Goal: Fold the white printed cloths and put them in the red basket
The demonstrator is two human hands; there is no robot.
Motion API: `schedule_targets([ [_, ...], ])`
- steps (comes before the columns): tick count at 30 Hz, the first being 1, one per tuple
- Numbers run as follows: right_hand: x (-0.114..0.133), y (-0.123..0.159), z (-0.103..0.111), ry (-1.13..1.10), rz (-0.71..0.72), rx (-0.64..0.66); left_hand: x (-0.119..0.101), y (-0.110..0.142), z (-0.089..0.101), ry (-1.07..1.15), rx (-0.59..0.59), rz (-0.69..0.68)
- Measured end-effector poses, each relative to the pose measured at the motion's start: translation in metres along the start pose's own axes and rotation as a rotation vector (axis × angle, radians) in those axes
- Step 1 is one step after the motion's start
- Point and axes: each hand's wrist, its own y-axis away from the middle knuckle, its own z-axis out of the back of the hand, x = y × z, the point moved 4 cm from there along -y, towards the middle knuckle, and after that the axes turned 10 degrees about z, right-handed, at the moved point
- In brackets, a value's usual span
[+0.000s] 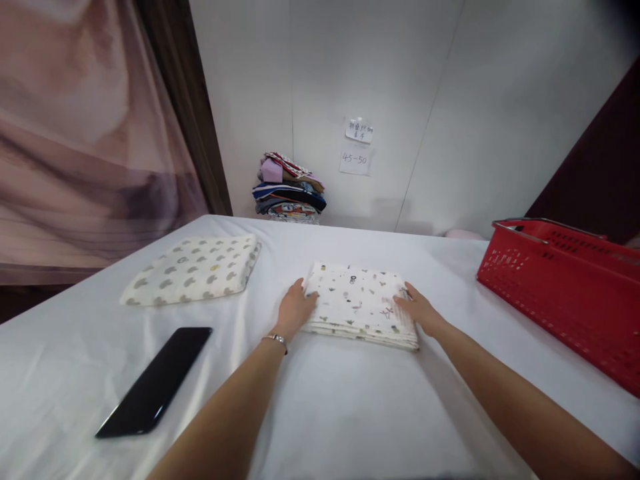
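touched the folded printed cloth [357, 300] on the white table [350, 413], left of the red basket [565, 300], with left hand [295, 309] at left edge, right hand [421, 311] at right edge, holding thumbs spread from fingers.

Seemingly an indoor textile workroom or shop — which is unclear: a white-sheeted table [350, 407], a folded white printed cloth [350, 300], a multicoloured stack of folded fabrics [290, 193], handwritten white paper signs [355, 161] on pale wall panels [250, 87], and a red perforated plastic basket [575, 287].
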Motion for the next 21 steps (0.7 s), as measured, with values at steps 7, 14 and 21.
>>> schedule_targets([
  [7, -0.001, 0.007, 0.01, -0.052, -0.205, 0.125, 0.0, 0.001, 0.006, -0.113, 0.079, 0.063],
  [14, 0.002, 0.017, 0.006, -0.191, -0.277, 0.255, -0.001, 0.002, 0.003, -0.187, 0.09, 0.058],
  [21, -0.005, 0.022, 0.001, -0.391, -0.227, 0.198, -0.001, 0.002, 0.002, -0.195, 0.092, 0.047],
])
